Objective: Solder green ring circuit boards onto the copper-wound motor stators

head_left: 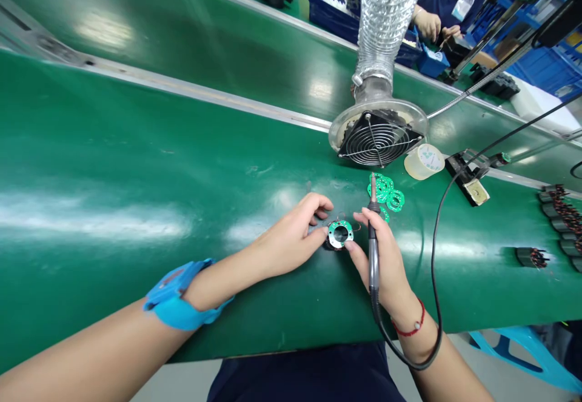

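Observation:
My left hand (295,232) pinches a small round part (339,234) topped with a green ring-shaped circuit board, holding it against the green bench (136,165). My right hand (382,256) grips a black soldering iron (373,238) upright along the palm, tip pointing away from me, while its thumb and forefinger also touch the round part's right side. A blue wrist strap (182,302) sits on my left wrist, a red string bracelet (411,329) on my right.
Several loose green ring boards (386,191) lie just beyond the hands. A fume extractor fan (377,132) on a foil duct stands behind them, beside a tape roll (424,160) and iron stand (470,177). Wound coils (561,214) line the right. Another person's hands (430,25) work opposite.

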A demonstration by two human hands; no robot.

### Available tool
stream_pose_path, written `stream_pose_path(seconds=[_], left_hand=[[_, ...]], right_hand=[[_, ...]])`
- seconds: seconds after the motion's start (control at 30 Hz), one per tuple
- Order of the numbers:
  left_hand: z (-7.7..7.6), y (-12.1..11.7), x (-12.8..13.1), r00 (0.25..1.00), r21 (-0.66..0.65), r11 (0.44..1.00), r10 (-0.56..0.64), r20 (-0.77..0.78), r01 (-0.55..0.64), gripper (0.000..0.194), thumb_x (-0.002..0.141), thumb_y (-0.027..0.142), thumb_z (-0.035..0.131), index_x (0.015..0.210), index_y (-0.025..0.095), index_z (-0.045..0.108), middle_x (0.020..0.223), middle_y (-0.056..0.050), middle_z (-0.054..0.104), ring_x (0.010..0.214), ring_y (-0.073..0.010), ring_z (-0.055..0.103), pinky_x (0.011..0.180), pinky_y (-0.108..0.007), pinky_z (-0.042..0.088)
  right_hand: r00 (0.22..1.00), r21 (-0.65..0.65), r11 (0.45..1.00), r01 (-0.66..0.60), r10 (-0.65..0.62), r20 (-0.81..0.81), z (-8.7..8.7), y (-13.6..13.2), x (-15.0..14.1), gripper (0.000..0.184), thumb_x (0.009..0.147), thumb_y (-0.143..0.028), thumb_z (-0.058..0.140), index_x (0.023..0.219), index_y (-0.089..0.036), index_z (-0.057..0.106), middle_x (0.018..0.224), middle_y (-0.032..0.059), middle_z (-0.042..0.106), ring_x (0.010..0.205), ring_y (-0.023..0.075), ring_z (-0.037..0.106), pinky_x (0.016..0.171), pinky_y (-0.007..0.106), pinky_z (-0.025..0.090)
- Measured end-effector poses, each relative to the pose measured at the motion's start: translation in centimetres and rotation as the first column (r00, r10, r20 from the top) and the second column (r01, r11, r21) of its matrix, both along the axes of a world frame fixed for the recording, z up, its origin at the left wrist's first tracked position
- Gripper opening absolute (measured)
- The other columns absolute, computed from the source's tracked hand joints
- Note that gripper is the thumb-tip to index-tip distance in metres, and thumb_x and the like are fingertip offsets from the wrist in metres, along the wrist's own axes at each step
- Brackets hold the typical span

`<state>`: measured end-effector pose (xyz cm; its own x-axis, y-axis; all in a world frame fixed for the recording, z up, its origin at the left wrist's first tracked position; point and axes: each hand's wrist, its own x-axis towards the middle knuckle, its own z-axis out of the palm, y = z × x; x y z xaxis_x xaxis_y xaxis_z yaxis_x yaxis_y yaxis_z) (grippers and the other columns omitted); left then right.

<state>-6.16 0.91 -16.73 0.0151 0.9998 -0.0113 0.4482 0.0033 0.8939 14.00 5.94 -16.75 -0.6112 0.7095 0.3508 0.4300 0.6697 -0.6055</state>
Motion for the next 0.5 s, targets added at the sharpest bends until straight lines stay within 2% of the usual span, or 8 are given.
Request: stream_pose_path(seconds=[0.07,0.13,0.23,0.33,0.4,0.43,0.47,0.5], left_hand=[[-0.1,-0.3,0.1,0.991,-0.009,0.992,-0.128,-0.028,0.128,0.05,0.082,0.029,0.056,0.128,0.016,0.042,0.125,-0.011,0.051,0.115,-0.025,0.049,0.097,-0.044,0.043],[-0.6,-0.5,0.7,0.976,0.001,0.983,-0.18,-0.123,0.182,0.058,0.078,0.028,0.064,0.129,0.016,0.041,0.128,-0.012,0.051,0.12,-0.0293,0.046,0.1,-0.049,0.04],[-1.8,-0.6,1.7,0.984,0.084,0.992,-0.084,-0.16,0.098,0.048,0.082,0.021,0.062,0.125,0.014,0.041,0.124,-0.015,0.054,0.116,-0.029,0.05,0.097,-0.049,0.042],[-2.6,-0.5,2.4,0.984,0.174,0.982,-0.039,-0.174,0.07,0.045,0.085,0.018,0.06,0.125,0.014,0.041,0.121,-0.014,0.055,0.111,-0.0276,0.053,0.095,-0.046,0.044],[-2.4,-0.5,2.3,0.988,0.247,0.966,-0.037,-0.152,0.074,0.045,0.084,0.02,0.062,0.125,0.012,0.043,0.122,-0.014,0.056,0.112,-0.0274,0.052,0.097,-0.045,0.043],[-2.2,-0.6,2.3,0.992,0.276,0.956,-0.077,-0.103,0.103,0.045,0.084,0.021,0.064,0.123,0.012,0.045,0.121,-0.014,0.056,0.111,-0.0264,0.052,0.097,-0.043,0.043],[-1.8,-0.6,2.2,0.993,0.284,0.951,-0.113,-0.035,0.119,0.048,0.082,0.024,0.066,0.123,0.011,0.045,0.119,-0.013,0.057,0.11,-0.0254,0.053,0.097,-0.041,0.044],[-1.3,-0.6,2.1,0.991,0.24,0.965,-0.122,0.047,0.108,0.05,0.08,0.025,0.069,0.122,0.012,0.045,0.118,-0.012,0.057,0.109,-0.0241,0.054,0.095,-0.04,0.044]], right_hand=[[0.999,-0.072,0.997,0.038,-0.036,0.023,-0.1,0.0,-0.1,0.049,0.092,-0.025,0.06,0.137,-0.022,0.04,0.12,0.009,0.063,0.111,0.0204,0.063,0.096,0.039,0.051],[0.997,-0.142,0.987,0.078,-0.078,0.006,-0.3,-0.1,-0.3,0.045,0.093,-0.024,0.058,0.135,-0.023,0.041,0.116,0.0076,0.065,0.107,0.0186,0.064,0.094,0.037,0.052],[0.988,-0.209,0.973,0.103,-0.123,-0.088,-0.6,-0.2,-0.5,0.036,0.095,-0.022,0.053,0.13,-0.023,0.044,0.11,0.0055,0.066,0.102,0.015,0.066,0.09,0.032,0.054],[0.972,-0.228,0.97,0.084,-0.13,-0.198,-0.5,-0.1,-0.6,0.033,0.096,-0.018,0.051,0.128,-0.023,0.045,0.105,0.0041,0.068,0.096,0.0122,0.067,0.086,0.027,0.054],[0.962,-0.19,0.977,0.094,-0.138,-0.237,-0.4,0.0,-0.6,0.033,0.094,-0.017,0.054,0.126,-0.022,0.047,0.1,0.0032,0.069,0.091,0.0119,0.068,0.082,0.026,0.054],[0.957,-0.163,0.98,0.112,-0.15,-0.247,-0.3,0.0,-0.6,0.033,0.093,-0.016,0.056,0.124,-0.022,0.049,0.098,0.0027,0.069,0.088,0.0118,0.068,0.08,0.025,0.054],[0.953,-0.144,0.982,0.124,-0.159,-0.257,-0.2,0.0,-0.7,0.033,0.092,-0.015,0.058,0.123,-0.022,0.05,0.095,0.0021,0.069,0.085,0.0118,0.067,0.078,0.025,0.053],[0.946,-0.138,0.981,0.133,-0.168,-0.277,0.0,0.0,-0.7,0.033,0.091,-0.014,0.059,0.123,-0.022,0.05,0.093,0.0015,0.068,0.084,0.0119,0.066,0.078,0.026,0.053]])
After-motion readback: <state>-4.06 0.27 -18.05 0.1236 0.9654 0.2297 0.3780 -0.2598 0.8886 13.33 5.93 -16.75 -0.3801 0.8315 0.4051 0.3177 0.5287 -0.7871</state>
